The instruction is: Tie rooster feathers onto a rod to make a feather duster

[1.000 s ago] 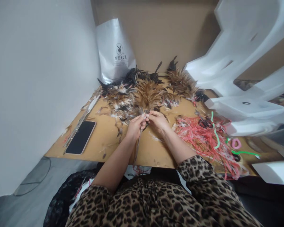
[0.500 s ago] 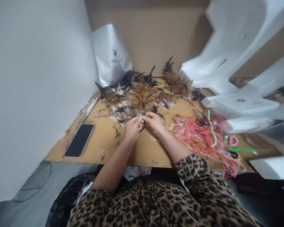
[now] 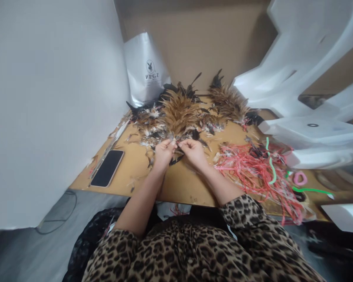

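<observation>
Both my hands meet at the middle of a tan board table. My left hand and my right hand are closed, pinching the quill end of a fan-shaped bundle of brown feathers that spreads away from me. Loose brown, black and white feathers lie scattered to the left of the bundle. A second clump of brown feathers lies further back on the right.
A black phone lies face up near the table's left edge. A silver bag leans at the back. Tangled pink strings with green cords and a pink ring cover the right side. White foam shapes stand at right.
The bundle of feathers has been lifted more upright between the hands. The thin strip that hung down below the left hand is no longer seen. The view has shifted slightly.
</observation>
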### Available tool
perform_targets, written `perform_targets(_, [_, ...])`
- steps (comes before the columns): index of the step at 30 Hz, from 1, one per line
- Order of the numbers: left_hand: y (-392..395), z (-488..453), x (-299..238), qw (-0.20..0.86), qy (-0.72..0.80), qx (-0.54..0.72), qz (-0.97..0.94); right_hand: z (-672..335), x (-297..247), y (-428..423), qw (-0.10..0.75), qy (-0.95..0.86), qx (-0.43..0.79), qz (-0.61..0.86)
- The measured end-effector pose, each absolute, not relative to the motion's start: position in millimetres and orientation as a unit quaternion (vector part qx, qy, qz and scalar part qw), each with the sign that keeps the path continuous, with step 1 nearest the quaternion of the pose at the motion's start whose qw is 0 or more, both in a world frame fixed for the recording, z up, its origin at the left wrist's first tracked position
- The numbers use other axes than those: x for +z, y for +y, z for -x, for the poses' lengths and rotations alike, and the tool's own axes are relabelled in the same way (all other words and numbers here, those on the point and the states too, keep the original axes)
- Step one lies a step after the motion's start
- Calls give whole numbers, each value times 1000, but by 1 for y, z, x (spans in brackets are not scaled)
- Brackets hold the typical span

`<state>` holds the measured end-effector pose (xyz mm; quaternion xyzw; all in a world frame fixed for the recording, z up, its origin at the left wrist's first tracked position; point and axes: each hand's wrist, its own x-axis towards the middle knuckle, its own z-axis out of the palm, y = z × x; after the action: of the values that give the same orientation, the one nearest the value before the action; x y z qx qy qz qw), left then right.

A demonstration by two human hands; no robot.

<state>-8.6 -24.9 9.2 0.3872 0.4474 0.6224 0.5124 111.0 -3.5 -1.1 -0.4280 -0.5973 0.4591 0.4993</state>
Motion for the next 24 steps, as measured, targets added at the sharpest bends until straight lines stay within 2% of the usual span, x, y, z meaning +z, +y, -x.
perform_targets(8, [-27, 14, 2, 421, 466, 609, -484, -110, 10, -24, 479, -682, 379, 402])
perform_targets(13, [-40, 19, 18, 217, 525, 581, -583, -105, 22, -23, 489, -677, 382, 395])
perform_targets(17, [-49, 22, 24, 49, 593, 435, -676, -102, 28, -20, 486, -700, 333, 404])
perform_targets(20, [-50, 25, 20, -12, 599, 381, -705, -101, 29, -19, 461, -722, 318, 407])
perform_targets(24, [-51, 25, 15, -38, 578, 426, -695, -98, 26, -20, 477, -685, 379, 398])
